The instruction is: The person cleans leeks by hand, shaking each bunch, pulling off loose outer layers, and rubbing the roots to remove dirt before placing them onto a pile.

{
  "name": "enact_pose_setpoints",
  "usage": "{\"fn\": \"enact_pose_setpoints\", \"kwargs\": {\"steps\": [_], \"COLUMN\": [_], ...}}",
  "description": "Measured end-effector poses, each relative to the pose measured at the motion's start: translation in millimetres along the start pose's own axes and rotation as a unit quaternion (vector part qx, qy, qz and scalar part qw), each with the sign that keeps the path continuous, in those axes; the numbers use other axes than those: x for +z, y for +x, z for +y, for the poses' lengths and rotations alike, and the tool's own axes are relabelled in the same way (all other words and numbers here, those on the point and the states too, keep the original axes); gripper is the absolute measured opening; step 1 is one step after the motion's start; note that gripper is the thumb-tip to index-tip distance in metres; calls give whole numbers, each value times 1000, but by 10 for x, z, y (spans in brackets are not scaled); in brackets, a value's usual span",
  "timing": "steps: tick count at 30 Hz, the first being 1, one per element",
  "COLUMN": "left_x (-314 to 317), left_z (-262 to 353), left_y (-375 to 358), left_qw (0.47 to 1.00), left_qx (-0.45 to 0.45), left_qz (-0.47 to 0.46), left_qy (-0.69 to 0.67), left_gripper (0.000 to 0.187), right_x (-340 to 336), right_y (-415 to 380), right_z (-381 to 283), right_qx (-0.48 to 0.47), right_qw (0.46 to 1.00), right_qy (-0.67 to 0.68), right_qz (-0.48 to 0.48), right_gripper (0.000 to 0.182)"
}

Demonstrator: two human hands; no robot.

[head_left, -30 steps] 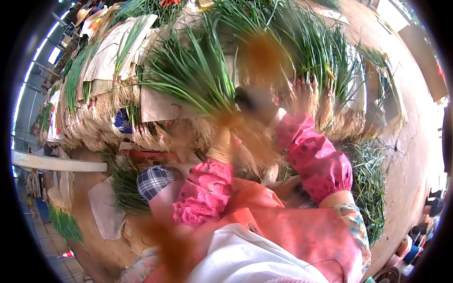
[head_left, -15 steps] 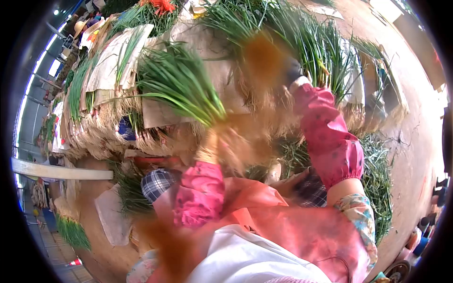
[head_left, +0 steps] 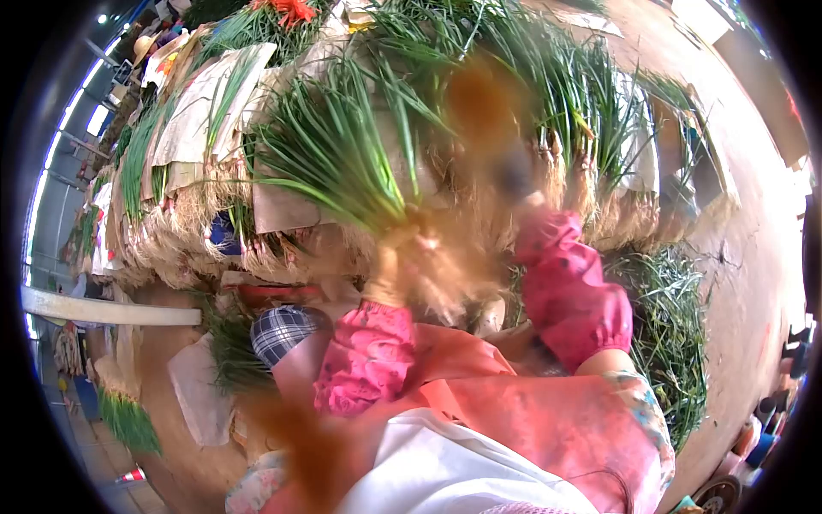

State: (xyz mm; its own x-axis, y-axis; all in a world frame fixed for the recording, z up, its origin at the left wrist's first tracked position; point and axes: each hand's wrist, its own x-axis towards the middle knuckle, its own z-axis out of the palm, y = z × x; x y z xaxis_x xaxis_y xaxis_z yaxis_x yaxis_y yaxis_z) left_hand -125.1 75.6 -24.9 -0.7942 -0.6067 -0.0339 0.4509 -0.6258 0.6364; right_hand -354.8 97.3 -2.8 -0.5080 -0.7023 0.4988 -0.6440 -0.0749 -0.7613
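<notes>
My left hand [head_left: 390, 257], in a yellowish glove below a pink sleeve cover, is closed around a bunch of green onions [head_left: 342, 141]. Their leaves fan out up and to the left, while pale roots [head_left: 441, 287] hang toward my apron. My right hand [head_left: 518, 176], in a dark glove, is just right of the bunch, near the piled onions. An orange-brown smear on the lens and blur hide its fingers, so I cannot tell what it holds. More green onions [head_left: 586, 120] with long roots lie beyond it.
Cloth-covered onion bundles [head_left: 201, 120] line the left, roots toward me. Loose green leaves [head_left: 664, 334] are heaped on the floor at right. A pale bar [head_left: 111, 308] juts in from the left. My plaid-covered knee [head_left: 287, 334] is below the pile. A person's straw hat [head_left: 144, 47] shows far left.
My right hand has drawn left and toward me, closer to the bunch. The bunch stays in my left hand, its leaves more spread and upright.
</notes>
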Motion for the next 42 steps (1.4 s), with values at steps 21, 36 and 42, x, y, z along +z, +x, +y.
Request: {"fn": "enact_pose_setpoints", "kwargs": {"steps": [21,36,42], "left_x": [264,-387,-494], "left_z": [88,541,192], "left_y": [161,22,-313], "left_qw": [979,989,980], "left_qx": [-18,-73,-102], "left_qz": [192,126,170], "left_qy": [-59,-12,7], "left_gripper": [11,19,12], "right_x": [387,-381,-489], "right_y": [-295,819,408], "right_z": [-486,789,-92], "right_qx": [109,92,203], "right_qw": [978,962,944], "right_qy": [57,-251,224], "right_qz": [-168,-59,-135], "right_gripper": [21,29,15]}}
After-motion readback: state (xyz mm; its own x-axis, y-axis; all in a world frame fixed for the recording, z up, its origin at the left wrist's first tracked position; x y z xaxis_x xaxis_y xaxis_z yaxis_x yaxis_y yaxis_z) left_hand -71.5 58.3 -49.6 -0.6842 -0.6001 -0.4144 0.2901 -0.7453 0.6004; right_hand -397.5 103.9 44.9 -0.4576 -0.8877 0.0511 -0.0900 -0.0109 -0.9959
